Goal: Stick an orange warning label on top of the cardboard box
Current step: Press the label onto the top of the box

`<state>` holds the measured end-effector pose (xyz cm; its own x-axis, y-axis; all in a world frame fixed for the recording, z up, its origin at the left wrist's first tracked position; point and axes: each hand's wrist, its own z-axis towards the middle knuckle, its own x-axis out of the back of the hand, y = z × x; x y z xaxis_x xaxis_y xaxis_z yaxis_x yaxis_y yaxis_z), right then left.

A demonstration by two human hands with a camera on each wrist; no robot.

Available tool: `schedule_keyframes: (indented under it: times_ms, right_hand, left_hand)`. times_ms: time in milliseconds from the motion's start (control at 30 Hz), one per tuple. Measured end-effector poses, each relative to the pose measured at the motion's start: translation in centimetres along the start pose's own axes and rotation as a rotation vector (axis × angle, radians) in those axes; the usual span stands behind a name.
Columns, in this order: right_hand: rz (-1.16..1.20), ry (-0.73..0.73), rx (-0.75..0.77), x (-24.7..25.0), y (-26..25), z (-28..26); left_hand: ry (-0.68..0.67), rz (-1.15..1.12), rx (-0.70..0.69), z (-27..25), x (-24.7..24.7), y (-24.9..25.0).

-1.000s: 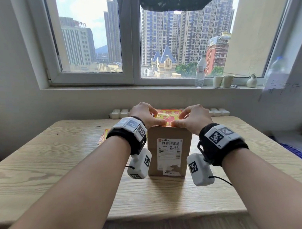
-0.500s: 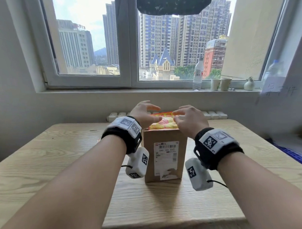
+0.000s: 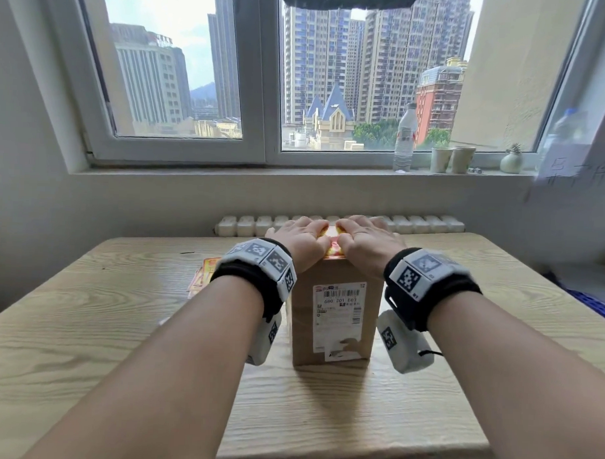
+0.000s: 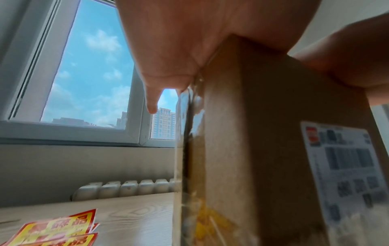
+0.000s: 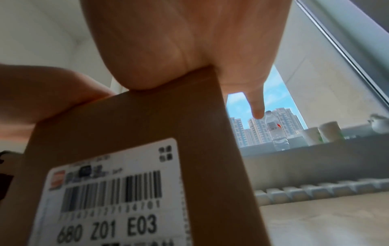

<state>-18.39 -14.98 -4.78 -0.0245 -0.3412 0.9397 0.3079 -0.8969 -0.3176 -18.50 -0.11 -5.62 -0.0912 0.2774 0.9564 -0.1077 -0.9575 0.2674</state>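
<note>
A tall brown cardboard box (image 3: 335, 319) with a white shipping label stands upright on the wooden table (image 3: 85, 324). On its top lies the orange and yellow warning label (image 3: 332, 245), mostly covered by both hands. My left hand (image 3: 300, 239) lies flat on the left half of the top, fingers straight. My right hand (image 3: 364, 240) lies flat on the right half the same way. In the left wrist view the left palm (image 4: 189, 41) presses the box's top edge (image 4: 242, 99). In the right wrist view the right palm (image 5: 168, 58) presses on the box (image 5: 157, 119).
Spare orange labels (image 3: 203, 277) lie on the table left of the box, also seen as spare labels (image 4: 58, 229). A white radiator (image 3: 246, 224) runs behind the table. A water bottle (image 3: 405, 140), two cups (image 3: 451, 159) and a small plant pot (image 3: 511, 161) stand on the sill.
Both hands went from pinching the label at the near edge of the box top to lying flat on it, fingers stretched forward over the label.
</note>
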Motion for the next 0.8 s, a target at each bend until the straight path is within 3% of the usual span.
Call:
schedule_keyframes:
  times_ms: [200, 367, 500, 667, 800]
  right_hand:
    - [0.221, 0.035, -0.103, -0.6, -0.3, 1.0]
    - [0.442, 0.069, -0.272, -0.7, 0.7, 1.0]
    - [0.645, 0.114, -0.295, -0.9, 2.3, 0.6]
    - [0.876, 0.136, -0.356, -0.5, 2.8, -2.6]
    - [0.867, 0.099, -0.356, -1.5, 3.4, -3.6]
  left_hand:
    - [0.033, -0.202, 0.079, -0.1, 0.0, 0.0]
    - [0.097, -0.600, 0.259, -0.1, -0.3, 0.0]
    - [0.022, -0.925, 0.438, -1.5, -0.1, -1.0]
    - [0.011, -0.957, 0.512, -3.7, -0.5, -2.6]
    - [-0.160, -0.910, 0.443, -5.3, -1.5, -2.9]
